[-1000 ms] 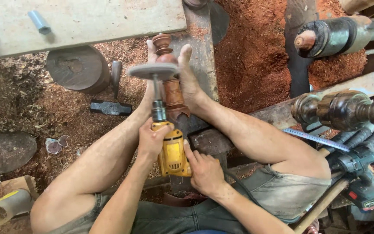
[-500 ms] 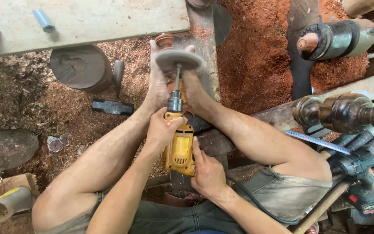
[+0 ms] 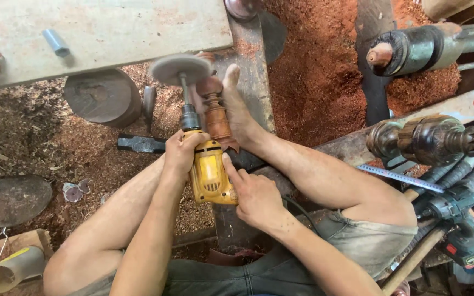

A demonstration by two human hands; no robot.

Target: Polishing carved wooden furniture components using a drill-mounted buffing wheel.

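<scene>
Head view is showing both hands, left hand (image 3: 181, 151) and right hand (image 3: 253, 192), clamping the yellow drill (image 3: 209, 172), its sanding disc (image 3: 181, 69) hovering beside the partly smoothed turned wooden spindle (image 3: 216, 112) mid-frame.

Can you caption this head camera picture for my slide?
Both hands, left and right, grip a yellow drill over a turned wooden piece.

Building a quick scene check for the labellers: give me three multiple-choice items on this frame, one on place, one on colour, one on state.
1. Where is the turned wooden piece?
A. between the bare feet
B. on the grey slab
C. in the left hand

2. What colour is the drill body?
A. red
B. yellow
C. blue

3. How is the drill held?
A. lying on the sawdust
B. by one hand
C. by both hands

Answers: A, the right foot presses against it; B, its casing is yellow; C, the left hand and right hand grip it.
</scene>
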